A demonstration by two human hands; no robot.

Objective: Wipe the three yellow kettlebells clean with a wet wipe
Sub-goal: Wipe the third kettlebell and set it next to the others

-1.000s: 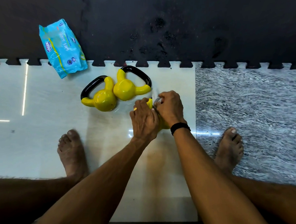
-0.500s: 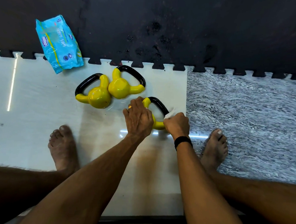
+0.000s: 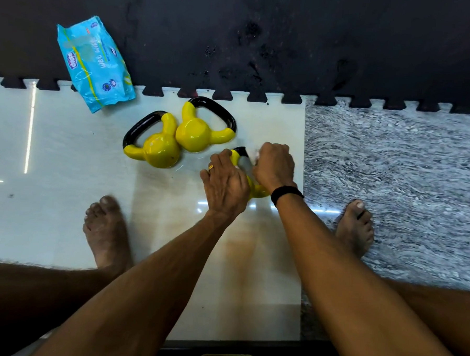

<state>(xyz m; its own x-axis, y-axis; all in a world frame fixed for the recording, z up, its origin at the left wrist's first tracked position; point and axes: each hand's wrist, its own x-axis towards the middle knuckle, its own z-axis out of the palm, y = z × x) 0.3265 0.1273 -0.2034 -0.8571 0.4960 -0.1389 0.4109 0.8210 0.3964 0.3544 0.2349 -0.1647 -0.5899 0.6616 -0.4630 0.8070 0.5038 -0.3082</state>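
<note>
Right hand [image 3: 274,166] moved up the kettlebell [image 3: 257,190] handle, fingers curled round wipe [image 3: 254,155].

I count three yellow kettlebells [image 3: 159,152] [image 3: 196,135] [image 3: 257,190], one blue wipes pack [image 3: 94,64], two hands [image 3: 225,185] [image 3: 275,166], two bare feet [image 3: 106,231] [image 3: 355,227].

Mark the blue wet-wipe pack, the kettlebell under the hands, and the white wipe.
Blue wet-wipe pack [image 3: 94,61], head view, front face.
Yellow kettlebell under hands [image 3: 259,190], head view, yellow horn.
White wet wipe [image 3: 255,155], head view, exposed edge.
</note>
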